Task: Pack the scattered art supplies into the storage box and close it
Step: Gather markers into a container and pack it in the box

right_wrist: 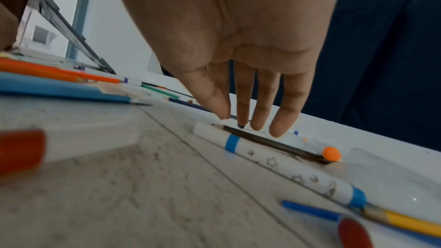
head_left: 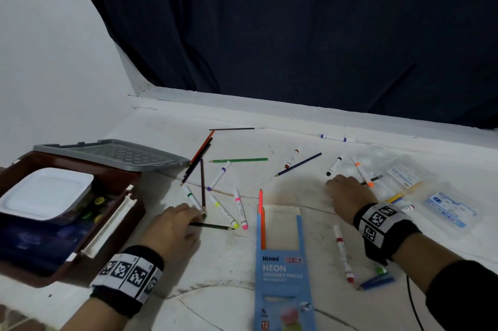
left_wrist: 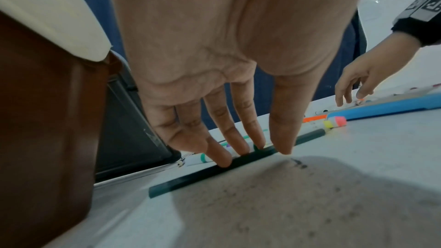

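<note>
Two hands work over a pale, scuffed desk (head_left: pixel 234 263) strewn with slim pencils and white-barrelled markers. From the head view the left hand (head_left: pixel 172 228) lies palm down just right of the storage box (head_left: pixel 54 258), a brown plastic case with its grey honeycomb-patterned lid (head_left: pixel 113 154) swung open behind it; a white rounded-square palette (head_left: pixel 45 193) sits inside, and a cream latch bar runs along the near rim. Only the left wrist view shows what the knuckles hide from above: the fingers (left_wrist: pixel 219 156) are straight, their tips pressing on a dark green pencil (left_wrist: pixel 205 174) that lies flat on the desk, with the thumb not curled round it.

The right hand (head_left: pixel 350 196) is well apart to the right, among the markers. The right wrist view alone shows its fingers (right_wrist: pixel 243 116) extended and close together, tips down at a thin dark pencil (right_wrist: pixel 274 144) lying beside an orange-capped marker (right_wrist: pixel 330 153) and a white marker with blue bands (right_wrist: pixel 284 167) printed with stars; whether they touch the pencil I cannot tell.

Between the hands lies a flat blue cardboard pencil carton (head_left: pixel 283 271) marked NEON, its flap open and an orange pencil (head_left: pixel 262 223) poking from it. Clear, glossy plastic packaging (head_left: pixel 420 180) lies at the far right.
</note>
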Motion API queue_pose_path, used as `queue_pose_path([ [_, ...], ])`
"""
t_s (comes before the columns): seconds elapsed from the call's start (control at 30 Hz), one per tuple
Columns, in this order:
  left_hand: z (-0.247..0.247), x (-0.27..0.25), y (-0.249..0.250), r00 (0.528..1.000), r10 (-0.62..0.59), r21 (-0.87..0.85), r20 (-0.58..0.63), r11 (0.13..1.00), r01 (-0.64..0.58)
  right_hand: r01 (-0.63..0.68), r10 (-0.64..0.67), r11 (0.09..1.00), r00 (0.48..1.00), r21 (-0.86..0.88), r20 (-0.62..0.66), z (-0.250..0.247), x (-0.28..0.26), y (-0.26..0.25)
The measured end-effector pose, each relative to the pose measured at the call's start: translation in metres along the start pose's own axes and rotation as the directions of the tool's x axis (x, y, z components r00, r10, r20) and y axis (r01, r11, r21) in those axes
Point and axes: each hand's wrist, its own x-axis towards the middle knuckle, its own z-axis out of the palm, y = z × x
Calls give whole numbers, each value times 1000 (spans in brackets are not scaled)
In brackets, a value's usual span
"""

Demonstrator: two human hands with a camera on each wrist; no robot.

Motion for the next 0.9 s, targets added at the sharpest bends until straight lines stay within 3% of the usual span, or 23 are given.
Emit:
queue_pose_path([
  [0.33, 3, 5, 9, 999, 38, -15, 2, 999, -38, 24, -23, 991, 1000, -135, 8, 0, 9, -2],
  [0.47, 2, 7, 19, 997, 80, 49, -10, 996, -79, 97, -97, 989, 995, -112, 1, -1, 2, -2],
  [0.57, -1, 7, 28, 994, 91, -19, -67, 996, -92, 131, -132, 991, 991, -28, -35, 5, 0, -2],
  [0.67, -4, 13, 34, 975, 146, -191, -166, 965, -177, 231, -217, 973, 941, 23, -258, -1, -3, -13],
  [0.73, -7, 19, 40, 949, 183, -268, -257, 930, -251, 333, -264, 940, 843, 69, -469, -8, -7, -25],
  [0.8, -9, 25, 50, 924, 174, -304, -340, 910, -282, 444, -218, 867, 746, 225, -630, -16, -17, -37],
  [0.83, -12, 28, 57, 915, 163, -338, -369, 894, -295, 481, -179, 822, 727, 305, -663, -21, -23, -44],
  [0.9, -17, 33, 73, 914, 126, -476, -385, 822, -314, 506, -99, 718, 753, 477, -651, -30, -34, -56],
])
